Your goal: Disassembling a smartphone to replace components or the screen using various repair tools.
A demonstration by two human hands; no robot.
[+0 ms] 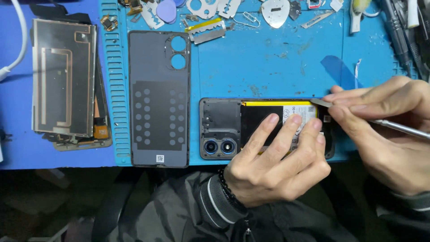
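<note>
An opened phone (219, 123) lies on its face on the blue work mat (268, 62), camera lenses at the left, a black and yellow battery (260, 112) exposed. My left hand (273, 166) presses three fingertips down on the battery. My right hand (389, 134) grips a thin metal pry tool (398, 127); its flat tip (320, 102) sits at the battery's upper right corner.
The phone's removed grey back cover (159, 103) lies left of the phone. A stack of phone panels (67, 80) lies further left. Razor blades, picks and metal openers (206, 31) lie along the mat's far edge. A white cable (18, 40) crosses the top left.
</note>
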